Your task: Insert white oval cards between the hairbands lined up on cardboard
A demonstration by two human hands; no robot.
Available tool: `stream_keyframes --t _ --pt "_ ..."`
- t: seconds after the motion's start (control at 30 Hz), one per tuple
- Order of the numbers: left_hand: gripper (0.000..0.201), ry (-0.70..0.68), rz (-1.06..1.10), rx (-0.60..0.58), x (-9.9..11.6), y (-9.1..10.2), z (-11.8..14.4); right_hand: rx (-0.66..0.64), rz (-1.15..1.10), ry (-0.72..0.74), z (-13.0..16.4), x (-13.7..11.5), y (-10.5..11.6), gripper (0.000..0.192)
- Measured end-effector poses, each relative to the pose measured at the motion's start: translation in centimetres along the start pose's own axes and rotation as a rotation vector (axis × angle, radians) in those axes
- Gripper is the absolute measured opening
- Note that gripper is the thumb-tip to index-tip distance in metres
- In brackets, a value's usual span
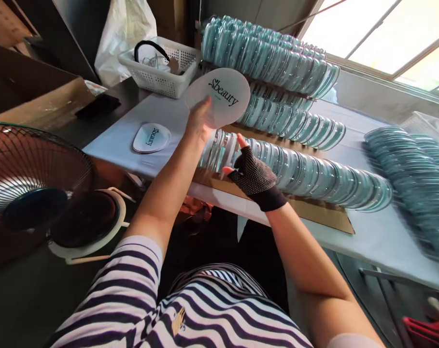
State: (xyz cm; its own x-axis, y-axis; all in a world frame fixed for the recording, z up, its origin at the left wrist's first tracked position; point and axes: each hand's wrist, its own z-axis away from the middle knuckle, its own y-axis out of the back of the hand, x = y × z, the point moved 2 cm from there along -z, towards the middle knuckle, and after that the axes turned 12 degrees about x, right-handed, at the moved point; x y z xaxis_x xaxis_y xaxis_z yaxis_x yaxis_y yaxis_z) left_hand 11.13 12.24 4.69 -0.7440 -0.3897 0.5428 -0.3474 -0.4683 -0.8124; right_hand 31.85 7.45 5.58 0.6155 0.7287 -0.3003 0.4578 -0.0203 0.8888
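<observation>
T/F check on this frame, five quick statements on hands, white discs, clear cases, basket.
1. The left hand holds up a white disc. True.
2. The right hand is bare. False: it wears a dark fingerless glove.
3. The right hand rests on the nearest row of clear cases. True.
4. The basket is black. False: it is white.
5. No second disc lies on the table. False: one lies flat at left.

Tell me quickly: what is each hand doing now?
Left hand: closed on the white Sbeauty card, held up.
Right hand: gloved, fingers open, resting on the nearest row of clear cases.
</observation>
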Motion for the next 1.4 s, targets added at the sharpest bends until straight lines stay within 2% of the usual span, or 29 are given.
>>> stream_keyframes --t 0.1,0.17,0.37,0.5,0.6,0.73,0.9,1.03,1.17,1.27,1.4 --pt "0.026 -0.017 -0.034 -0.015 -0.1 0.1 -0.4 0.054 0.045 0.230 -1.0 0.7 1.3 0.073" --pt "0.024 -0.031 -0.060 -0.012 -0.2 0.2 -0.7 0.089 0.072 0.277 -1.8 1.2 1.3 0.070" --pt "0.026 -0.039 -0.043 -0.033 -0.3 0.3 -0.6 0.068 0.041 0.206 -5.3 3.0 -1.0 0.065" --pt "0.024 -0.031 -0.039 -0.027 -0.2 0.3 -0.2 -0.091 0.036 0.183 -7.3 3.5 -1.1 0.065" --pt "0.022 -0.016 -0.035 -0.006 -0.1 0.3 -0.1 -0.178 0.113 0.197 -7.3 2.5 0.0 0.068" --pt "0.023 -0.031 -0.025 -0.016 -0.3 0.3 -0.2 -0.149 0.223 0.287 -6.7 1.3 0.7 0.066" --pt "0.028 -0.043 -0.043 -0.023 -0.4 0.4 -0.4 -0.037 0.243 0.318 -6.5 2.6 -1.8 0.062" --pt "0.025 -0.042 -0.070 -0.034 -0.3 0.6 -0.4 0.064 0.213 0.401 -4.9 3.4 -3.2 0.059" --pt "0.025 -0.040 -0.050 -0.044 -0.3 0.6 -0.3 0.057 0.237 0.419 -4.5 2.9 -2.4 0.051" --pt "0.027 -0.031 -0.025 -0.054 -0.3 0.3 -0.1 0.022 0.333 0.404 -5.7 1.9 -1.4 0.054" --pt "0.026 -0.011 -0.014 0.004 -0.1 0.2 0.1 0.029 0.410 0.470 -6.7 1.5 -1.1 0.061"
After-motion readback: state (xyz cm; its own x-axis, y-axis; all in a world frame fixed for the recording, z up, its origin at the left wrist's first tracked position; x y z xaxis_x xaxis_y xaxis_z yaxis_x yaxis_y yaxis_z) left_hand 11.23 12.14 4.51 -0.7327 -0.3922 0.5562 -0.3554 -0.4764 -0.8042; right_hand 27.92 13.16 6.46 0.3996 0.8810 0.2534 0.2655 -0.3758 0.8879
